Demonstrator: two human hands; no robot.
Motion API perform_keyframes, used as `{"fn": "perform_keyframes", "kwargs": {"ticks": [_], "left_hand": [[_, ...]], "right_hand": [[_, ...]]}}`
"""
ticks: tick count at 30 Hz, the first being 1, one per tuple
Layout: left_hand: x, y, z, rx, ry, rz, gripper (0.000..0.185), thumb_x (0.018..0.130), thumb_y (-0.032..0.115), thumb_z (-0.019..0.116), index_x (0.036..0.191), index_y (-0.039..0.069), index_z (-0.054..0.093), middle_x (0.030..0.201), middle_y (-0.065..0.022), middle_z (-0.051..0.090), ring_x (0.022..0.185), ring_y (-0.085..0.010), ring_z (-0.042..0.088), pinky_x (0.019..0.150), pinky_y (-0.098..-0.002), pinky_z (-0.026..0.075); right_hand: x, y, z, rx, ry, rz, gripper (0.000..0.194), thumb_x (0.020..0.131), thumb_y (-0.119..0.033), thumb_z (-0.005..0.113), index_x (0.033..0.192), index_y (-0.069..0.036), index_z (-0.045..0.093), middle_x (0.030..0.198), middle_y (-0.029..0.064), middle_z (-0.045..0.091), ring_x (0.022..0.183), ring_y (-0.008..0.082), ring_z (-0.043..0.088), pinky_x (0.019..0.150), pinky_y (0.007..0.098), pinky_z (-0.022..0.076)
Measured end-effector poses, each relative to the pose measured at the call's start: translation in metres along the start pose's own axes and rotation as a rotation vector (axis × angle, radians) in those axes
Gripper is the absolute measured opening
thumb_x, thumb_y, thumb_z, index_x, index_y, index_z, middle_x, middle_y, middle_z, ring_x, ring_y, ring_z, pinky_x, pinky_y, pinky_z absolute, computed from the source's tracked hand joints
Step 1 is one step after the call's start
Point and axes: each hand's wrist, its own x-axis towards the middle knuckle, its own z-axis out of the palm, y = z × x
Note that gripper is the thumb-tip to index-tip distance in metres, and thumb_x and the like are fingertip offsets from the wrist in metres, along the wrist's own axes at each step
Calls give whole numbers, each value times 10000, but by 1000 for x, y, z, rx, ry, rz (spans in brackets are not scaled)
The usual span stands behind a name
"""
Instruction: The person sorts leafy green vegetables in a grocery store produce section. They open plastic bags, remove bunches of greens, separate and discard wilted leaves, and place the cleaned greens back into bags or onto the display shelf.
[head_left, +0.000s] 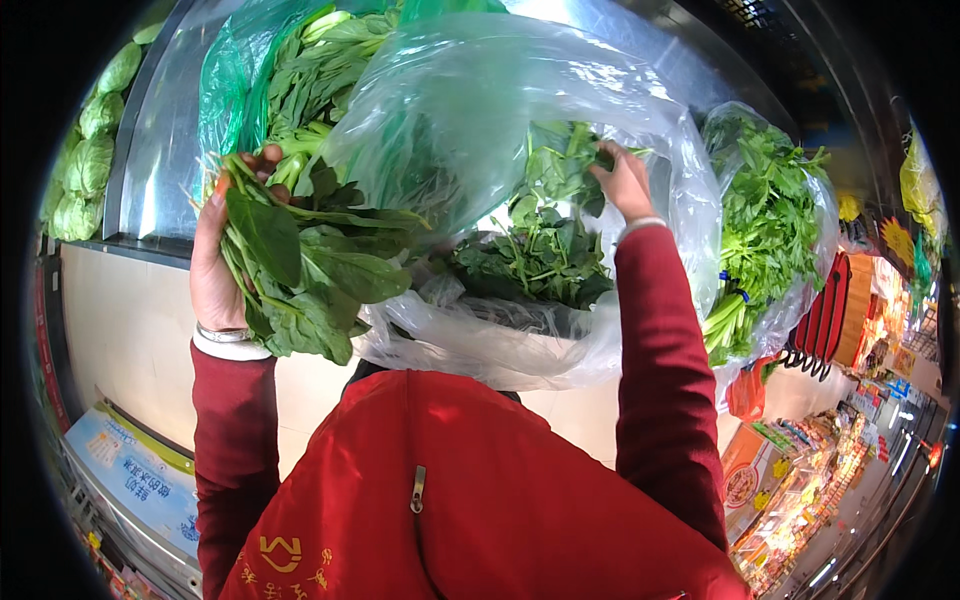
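My left hand (217, 255) is closed around the stems of a bunch of leafy greens (322, 277), its large dark leaves hanging to the right. My right hand (626, 180) reaches inside a big clear plastic bag (480, 60), its fingers on some green sprigs (559, 161). More loose leafy greens (547, 262) lie deeper in that bag. Behind my left hand, a green plastic bag (232, 82) holds bundled leafy greens (315, 75). The lower fingers of my right hand are partly hidden by leaves.
Bunched celery-like greens (772, 210) in clear plastic lie at the right, with blue ties. Round pale green cabbages (90, 165) are stacked at the far left beside a metal display surface (169, 135). Red baskets (821, 315) and lit goods shelves (817, 480) stand farther right.
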Motion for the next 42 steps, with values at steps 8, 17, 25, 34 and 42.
{"fn": "perform_keyframes", "kwargs": {"ticks": [8, 17, 25, 34, 42], "left_hand": [[16, 14, 3, 5, -107, -188, 482, 896, 189, 509, 1285, -65, 381, 1282, -172, 474, 857, -137, 609, 702, -265, 525], [35, 6, -5, 543, -89, -292, 373, 810, 120, 633, 1163, 24, 558, 1119, -37, 589, 1005, -130, 538, 873, -265, 421], [44, 11, -6, 542, -151, -310, 275, 832, 99, 613, 1090, 27, 548, 930, -44, 636, 784, -147, 619, 721, -283, 500], [19, -7, -11, 848, -203, -250, 278, 787, 106, 656, 1041, 12, 594, 980, -44, 626, 859, -139, 586, 820, -272, 446], [-1, 30, 57, 549, -113, -63, 253, 816, 147, 647, 1028, 12, 624, 961, -75, 655, 886, -154, 613, 791, -287, 489]], "right_hand": [[-145, -37, -85, 332, -72, -12, 490, 772, -15, 664, 1238, -63, 519, 1371, 113, 406, 1148, 208, 497, 876, 318, 480], [-251, 11, 8, 91, 812, 404, 931, 677, -210, 793, 1376, 16, 222, 1254, 249, 440, 1175, 316, 435, 1022, 384, 316], [-254, -1, 18, 996, 957, 223, 104, 863, -96, 603, 947, -37, 590, 850, -9, 607, 724, 54, 517, 674, 235, 431], [-265, -33, -97, 1304, 976, 73, 203, 872, -26, 531, 1075, -23, 533, 988, 30, 582, 890, 98, 535, 799, 238, 420], [-267, -47, -159, 1347, 893, -164, 388, 842, -25, 551, 1219, -42, 460, 1068, 57, 568, 900, 115, 550, 796, 249, 458]]}}
